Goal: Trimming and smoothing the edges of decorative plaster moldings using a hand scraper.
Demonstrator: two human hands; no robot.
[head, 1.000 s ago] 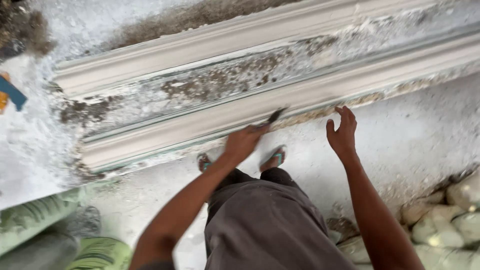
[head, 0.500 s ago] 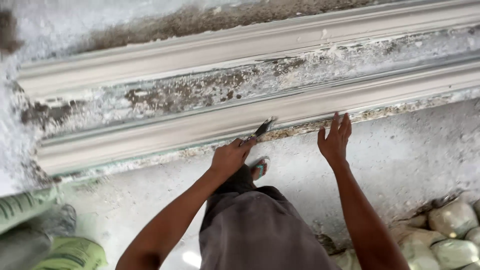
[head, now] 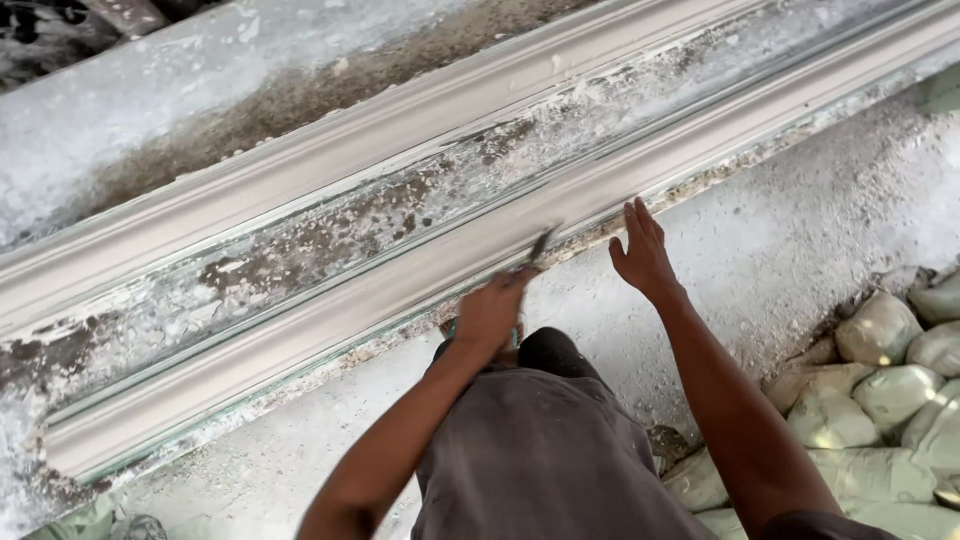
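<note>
- Broadly, a long pale plaster moulding (head: 420, 290) runs across the view from about 8 o'clock up to 2 o'clock, with a raised profile along each edge and a rough, flaking channel between them.
- Below it, a dusty grey floor (head: 800, 250) fills the strip toward 4 o'clock, and the person's dark grey garment (head: 540, 460) sits at 6 o'clock.
- Off at 4 o'clock, pale green filled sacks (head: 890, 390) lie heaped on the floor.
- At centre, the left hand (head: 492, 312) is closed into a fist on a small dark-bladed tool (head: 540, 243); the handle is hidden inside the fingers, and the blade sticks out toward 1 o'clock, its tip against the near raised edge of the moulding.
- Just to the 3 o'clock side of the blade, the right hand (head: 642, 252) is flat and spread, fingers (head: 634, 218) straight and pointing to 12 o'clock, holding nothing, fingertips at the moulding's lower edge.
</note>
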